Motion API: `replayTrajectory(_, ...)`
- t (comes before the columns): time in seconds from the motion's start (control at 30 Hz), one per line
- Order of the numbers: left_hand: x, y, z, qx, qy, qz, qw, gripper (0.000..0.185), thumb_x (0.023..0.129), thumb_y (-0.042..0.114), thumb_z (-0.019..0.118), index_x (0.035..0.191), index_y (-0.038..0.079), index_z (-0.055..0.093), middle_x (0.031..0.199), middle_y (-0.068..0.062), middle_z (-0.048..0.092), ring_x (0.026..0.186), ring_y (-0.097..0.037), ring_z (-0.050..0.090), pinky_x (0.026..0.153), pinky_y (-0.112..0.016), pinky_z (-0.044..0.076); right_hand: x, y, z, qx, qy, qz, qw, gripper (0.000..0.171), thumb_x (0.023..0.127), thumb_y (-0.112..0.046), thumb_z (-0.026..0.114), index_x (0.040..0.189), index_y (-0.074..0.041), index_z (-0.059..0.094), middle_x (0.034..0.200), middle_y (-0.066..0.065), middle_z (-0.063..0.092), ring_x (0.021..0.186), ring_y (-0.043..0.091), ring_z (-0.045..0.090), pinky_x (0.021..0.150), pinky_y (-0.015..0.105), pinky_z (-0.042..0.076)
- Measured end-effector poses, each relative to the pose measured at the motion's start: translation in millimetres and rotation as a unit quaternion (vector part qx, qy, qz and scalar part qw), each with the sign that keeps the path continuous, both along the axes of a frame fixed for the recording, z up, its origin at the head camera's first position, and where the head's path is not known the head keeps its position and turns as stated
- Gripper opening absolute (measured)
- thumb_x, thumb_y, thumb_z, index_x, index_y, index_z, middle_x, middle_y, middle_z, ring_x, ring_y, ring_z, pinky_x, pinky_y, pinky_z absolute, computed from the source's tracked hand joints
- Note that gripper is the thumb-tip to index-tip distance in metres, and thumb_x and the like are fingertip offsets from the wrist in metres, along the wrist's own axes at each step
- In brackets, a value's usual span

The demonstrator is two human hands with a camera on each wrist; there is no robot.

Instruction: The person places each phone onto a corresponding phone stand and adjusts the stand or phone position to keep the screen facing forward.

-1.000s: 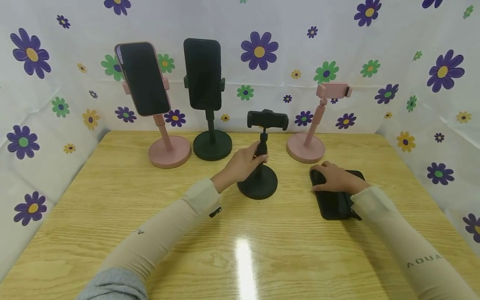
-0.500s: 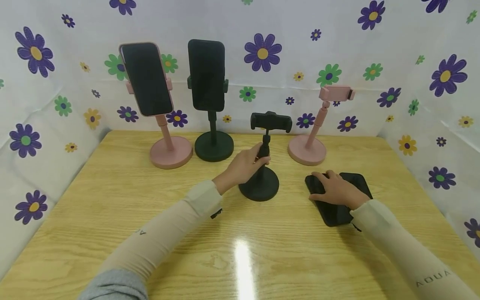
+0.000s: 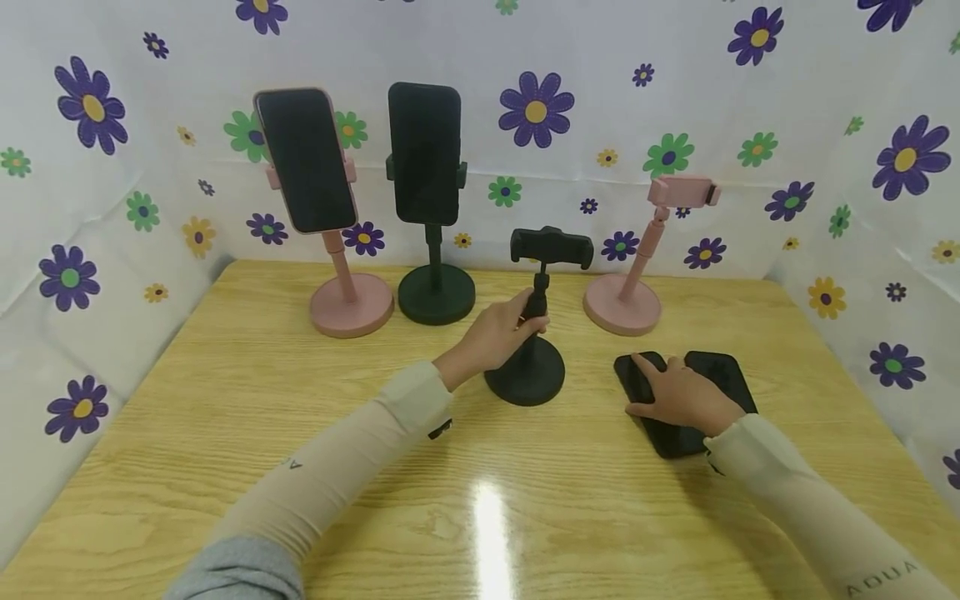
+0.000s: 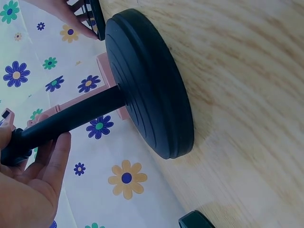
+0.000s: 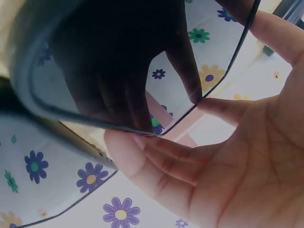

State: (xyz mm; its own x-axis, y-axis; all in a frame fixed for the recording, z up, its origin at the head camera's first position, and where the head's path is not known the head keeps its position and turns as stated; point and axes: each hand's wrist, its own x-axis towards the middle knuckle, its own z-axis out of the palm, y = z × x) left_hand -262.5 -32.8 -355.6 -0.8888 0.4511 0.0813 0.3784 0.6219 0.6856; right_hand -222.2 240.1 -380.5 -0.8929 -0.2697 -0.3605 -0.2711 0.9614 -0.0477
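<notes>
Clock centre: black stand [image 3: 527, 379]. Passage: tabletop [image 3: 573, 500], 6 o'clock. Obstructions: green stand [image 3: 437, 296], 10; pink stand [image 3: 622, 305], 2; right hand [image 3: 686, 397] with phone [image 3: 666, 437], 3; left sleeve [image 3: 337, 468], 8.

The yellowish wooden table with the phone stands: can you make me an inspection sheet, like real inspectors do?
Surface: yellowish wooden table, with a bright streak of glare at the near side.
Job's things: round-based black phone stand, its clamp without a phone; flat black phone under a hand; second flat black phone to its right.
Clutter: three more stands behind: round-based pink stand bearing a pink-edged phone; round-based dark green stand bearing a dark phone; empty round-based pink stand.
Grippers: left hand grips the black stand's pole; right hand touches the flat black phone.
Cables: nothing seen.
Surroundings: white flower-printed cloth.
</notes>
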Motion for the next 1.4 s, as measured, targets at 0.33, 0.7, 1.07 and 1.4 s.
replayTrajectory(0.33, -1.6, -1.6, -4.1, -0.003, 0.005, 0.004, 1.0000, 0.045, 0.098, 0.040, 0.044, 0.128, 0.007, 0.045, 0.104, -0.005, 0.066, 0.099, -0.021, 0.064, 0.092, -0.038, 0.048, 2.0, -1.0, -10.3, -0.022, 0.071, 0.040, 0.996, 0.092, 0.080, -0.057, 0.065, 0.145, -0.004, 0.029, 0.120, 0.032, 0.051, 0.094, 0.041, 0.058, 0.069, 0.050, 0.052)
replayTrajectory(0.7, -0.2, -2.6, -4.1, 0.000, 0.006, 0.010, 0.9999, 0.041, 0.098, 0.040, 0.044, 0.123, 0.008, 0.047, 0.102, -0.005, 0.066, 0.096, -0.021, 0.064, 0.089, -0.038, 0.049, -3.1, -5.0, -9.2, 0.002, 0.036, -0.002, 0.999, 0.094, 0.076, -0.065, 0.063, 0.119, 0.017, 0.046, 0.104, 0.031, 0.053, 0.077, 0.031, 0.057, 0.071, 0.047, 0.052)
replayTrajectory(1.07, 0.3, -4.2, -1.0, -0.003, 0.011, 0.013, 0.9998, 0.042, 0.098, 0.039, 0.044, 0.127, 0.008, 0.046, 0.103, -0.005, 0.067, 0.098, -0.020, 0.064, 0.091, -0.038, 0.048, -2.5, -10.0, -2.2, -0.022, 0.040, 0.014, 0.999, 0.072, 0.074, -0.055, 0.072, 0.096, 0.012, 0.058, 0.088, 0.024, 0.055, 0.072, 0.026, 0.050, 0.066, 0.040, 0.048)
replayTrajectory(1.4, 1.8, -0.5, -1.2, -0.013, -0.002, 0.009, 0.9999, 0.054, 0.098, 0.037, 0.045, 0.140, 0.004, 0.036, 0.105, -0.004, 0.067, 0.102, -0.020, 0.063, 0.092, -0.036, 0.048, 6.5, -11.1, 10.4, 0.003, 0.005, 0.024, 1.000, 0.060, 0.075, -0.052, 0.073, 0.082, 0.005, 0.057, 0.075, 0.013, 0.051, 0.069, 0.023, 0.046, 0.065, 0.038, 0.044)
